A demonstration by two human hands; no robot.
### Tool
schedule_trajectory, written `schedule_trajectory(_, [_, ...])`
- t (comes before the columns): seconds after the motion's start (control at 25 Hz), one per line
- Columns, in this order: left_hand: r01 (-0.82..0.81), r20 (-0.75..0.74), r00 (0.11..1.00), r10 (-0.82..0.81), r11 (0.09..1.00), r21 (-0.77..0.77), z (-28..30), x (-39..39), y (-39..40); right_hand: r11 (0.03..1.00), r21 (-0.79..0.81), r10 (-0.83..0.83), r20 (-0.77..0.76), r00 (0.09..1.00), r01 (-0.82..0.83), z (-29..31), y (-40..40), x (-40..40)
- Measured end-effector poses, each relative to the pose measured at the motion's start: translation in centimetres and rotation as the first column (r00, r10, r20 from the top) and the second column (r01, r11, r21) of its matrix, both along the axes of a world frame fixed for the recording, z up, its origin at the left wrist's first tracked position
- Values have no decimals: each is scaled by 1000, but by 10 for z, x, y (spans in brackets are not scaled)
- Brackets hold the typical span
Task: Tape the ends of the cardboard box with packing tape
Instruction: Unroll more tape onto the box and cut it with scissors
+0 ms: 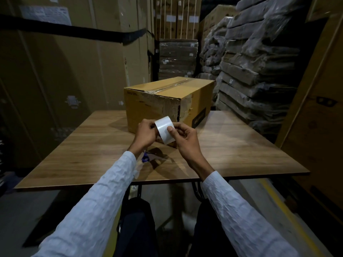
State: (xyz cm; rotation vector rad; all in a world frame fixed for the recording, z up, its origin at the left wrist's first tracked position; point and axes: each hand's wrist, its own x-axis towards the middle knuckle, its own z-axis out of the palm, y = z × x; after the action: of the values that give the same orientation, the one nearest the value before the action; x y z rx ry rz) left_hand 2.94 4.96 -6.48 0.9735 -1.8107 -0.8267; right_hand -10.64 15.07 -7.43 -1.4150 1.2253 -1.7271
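A brown cardboard box (163,101) stands on the wooden table (83,145), turned so one corner faces me; clear tape runs along its top seam and its near end face looks torn and scuffed. In front of that corner I hold a roll of pale packing tape (164,129) with both hands. My left hand (145,135) grips the roll's left side. My right hand (183,140) holds the right side, with its thumb pressed on the roll's outer face.
A small blue-handled object (145,158) lies on the table under my left wrist, partly hidden. Tall cartons (65,71) line the left, wrapped stacks (256,62) crowd the right, and a wrapped pallet (178,58) stands behind the box.
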Motion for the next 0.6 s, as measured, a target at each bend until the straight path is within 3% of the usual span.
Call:
schedule_trajectory(0.08, [11, 82, 997, -9, 1000, -23, 1, 1, 1, 999, 7, -41, 20, 999, 41, 2, 0, 1])
schedule_trajectory(0.16, [-54, 241, 963, 121, 962, -267, 2, 2, 1, 999, 25, -49, 56, 997, 48, 3, 0, 1])
schedule_trajectory(0.28, [-81, 245, 949, 199, 903, -421, 7, 2, 3, 1000, 23, -11, 67, 998, 9, 3, 0, 3])
schedule_trajectory(0.4, [-22, 213, 972, 96, 945, -328, 7, 0, 1, 1000, 3, 5, 43, 999, -5, 6, 2, 4])
schedule_trajectory(0.6, [7, 22, 1000, -6, 1000, -22, 4, -2, 1, 999, -23, 29, 18, 999, -29, 4, 5, 0])
